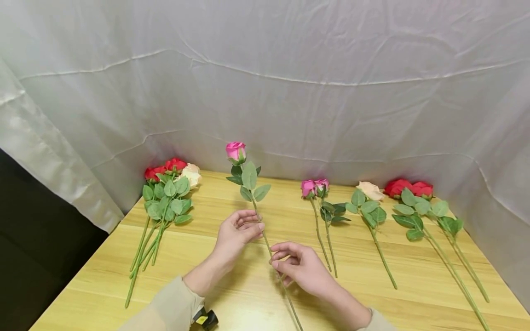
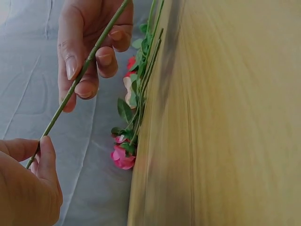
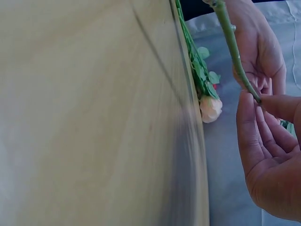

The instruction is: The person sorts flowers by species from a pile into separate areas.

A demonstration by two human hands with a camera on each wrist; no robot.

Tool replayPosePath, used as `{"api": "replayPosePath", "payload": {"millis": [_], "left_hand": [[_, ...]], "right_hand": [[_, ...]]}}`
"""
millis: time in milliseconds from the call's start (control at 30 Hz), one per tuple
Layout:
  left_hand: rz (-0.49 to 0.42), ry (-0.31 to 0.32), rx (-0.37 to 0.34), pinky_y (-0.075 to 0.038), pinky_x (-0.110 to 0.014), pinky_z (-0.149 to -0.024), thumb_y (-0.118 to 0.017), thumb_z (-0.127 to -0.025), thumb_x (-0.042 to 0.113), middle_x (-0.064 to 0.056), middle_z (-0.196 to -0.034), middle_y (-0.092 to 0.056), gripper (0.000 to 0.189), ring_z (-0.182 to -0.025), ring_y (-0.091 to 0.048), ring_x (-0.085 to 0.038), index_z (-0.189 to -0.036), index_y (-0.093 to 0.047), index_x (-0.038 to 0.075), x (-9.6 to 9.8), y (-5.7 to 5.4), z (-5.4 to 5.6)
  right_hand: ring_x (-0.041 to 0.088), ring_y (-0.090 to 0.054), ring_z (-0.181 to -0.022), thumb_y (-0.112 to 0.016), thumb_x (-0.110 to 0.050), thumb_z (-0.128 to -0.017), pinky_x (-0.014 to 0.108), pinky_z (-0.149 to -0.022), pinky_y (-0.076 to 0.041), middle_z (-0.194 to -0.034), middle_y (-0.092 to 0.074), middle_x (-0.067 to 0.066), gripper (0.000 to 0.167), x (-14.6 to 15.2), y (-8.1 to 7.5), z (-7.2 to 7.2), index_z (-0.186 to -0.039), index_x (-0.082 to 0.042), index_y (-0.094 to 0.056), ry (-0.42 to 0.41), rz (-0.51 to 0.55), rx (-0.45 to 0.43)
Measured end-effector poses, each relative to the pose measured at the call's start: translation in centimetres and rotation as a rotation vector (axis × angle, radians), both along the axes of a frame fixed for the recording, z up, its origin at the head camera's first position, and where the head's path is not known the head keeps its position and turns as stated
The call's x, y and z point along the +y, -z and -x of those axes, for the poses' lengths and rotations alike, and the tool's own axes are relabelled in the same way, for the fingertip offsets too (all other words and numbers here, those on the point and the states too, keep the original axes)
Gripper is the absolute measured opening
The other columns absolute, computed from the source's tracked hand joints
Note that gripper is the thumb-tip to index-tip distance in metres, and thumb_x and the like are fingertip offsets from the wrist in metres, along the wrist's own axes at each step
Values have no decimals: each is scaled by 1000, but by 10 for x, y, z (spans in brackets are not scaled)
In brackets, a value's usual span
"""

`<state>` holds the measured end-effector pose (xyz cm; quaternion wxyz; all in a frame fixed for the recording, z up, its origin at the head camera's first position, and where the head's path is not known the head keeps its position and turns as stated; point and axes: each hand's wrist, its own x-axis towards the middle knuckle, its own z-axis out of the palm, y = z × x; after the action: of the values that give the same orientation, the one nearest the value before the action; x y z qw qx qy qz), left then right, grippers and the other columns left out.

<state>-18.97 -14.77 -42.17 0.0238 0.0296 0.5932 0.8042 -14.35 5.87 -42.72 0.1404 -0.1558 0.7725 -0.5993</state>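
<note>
A: Observation, from where I stand: one pink rose (image 1: pixel 250 175), held above the table (image 1: pixel 244 289), bloom up and tilted to the person's left. State of the hands?

B: Left hand (image 1: pixel 238 234): narrow, thumb and fingers pinching the stem below the leaves. Right hand (image 1: pixel 304 269): also narrow, pinching the same stem lower down. Stem passes through both grips and slants down to the right.

A: Lower tip?

B: Cannot tell from the head view; the stem runs off the bottom edge.

A: Surroundings, left side?

B: A bunch of red and cream roses (image 1: pixel 167 202) on the table, stems crossing, blooms toward the back. Well apart from the left hand.

A: Right side?

B: Nearest the right hand, two pink roses (image 1: pixel 308 189) lying side by side, blooms touching. Next along, a single cream rose (image 1: pixel 371 190). Beyond it, two red roses (image 1: pixel 398 188), blooms touching, stems slanting toward the near right corner.

A: Backdrop noted: pale grey cloth (image 1: pixel 290 115) behind the table.

B: Also logged: beige sleeve (image 1: pixel 174 303) on the left arm, small black device (image 1: pixel 205 318) by that cuff.
</note>
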Motion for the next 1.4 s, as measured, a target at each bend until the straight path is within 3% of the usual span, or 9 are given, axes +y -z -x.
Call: {"api": "replayPosePath", "payload": {"millis": [400, 867, 1000, 1167, 1400], "left_hand": [[-17, 17, 3, -64, -31, -86, -74, -90, -9, -23, -122, -65, 40, -96, -70, -18, -126, -56, -9, 0, 1, 0], [64, 82, 85, -63, -31, -89, -75, -89, -6, -26, -128, -63, 48, -106, -68, -19, -133, -55, -8, -7, 6, 10], [85, 63, 98, -63, -33, -89, -76, -90, -6, -21, -126, -65, 46, -103, -70, -18, -132, -58, -4, -12, 5, 15], [121, 13, 136, -64, -33, -87, -74, -92, -6, -25, -128, -63, 45, -100, -70, -16, -134, -56, -4, -26, 1, 25], [273, -98, 247, -63, -27, -86, -73, -93, -3, -27, -130, -63, 46, -102, -68, -13, -135, -55, -6, -62, -5, 44]], "right_hand": [[18, -68, -76, -72, -7, -96, 31, -60, -63, -107, -69, 10, 37, 3, -3, 1, -131, 4, -65, 14, -45, 12], [24, -71, -78, -69, 1, -96, 35, -61, -65, -107, -66, 13, 36, 11, -2, 6, -131, 8, -62, -2, -42, 24], [28, -72, -81, -68, 1, -97, 36, -62, -65, -108, -65, 15, 36, 19, -3, 10, -131, 9, -59, 16, -38, 11], [32, -73, -83, -67, 1, -98, 38, -64, -66, -110, -65, 17, 38, 34, -11, 15, -133, 12, -55, 54, -20, -6], [37, -73, -86, -67, 0, -98, 41, -64, -66, -113, -61, 24, 42, 61, -23, 23, -133, 14, -49, 64, -27, -46]]}}
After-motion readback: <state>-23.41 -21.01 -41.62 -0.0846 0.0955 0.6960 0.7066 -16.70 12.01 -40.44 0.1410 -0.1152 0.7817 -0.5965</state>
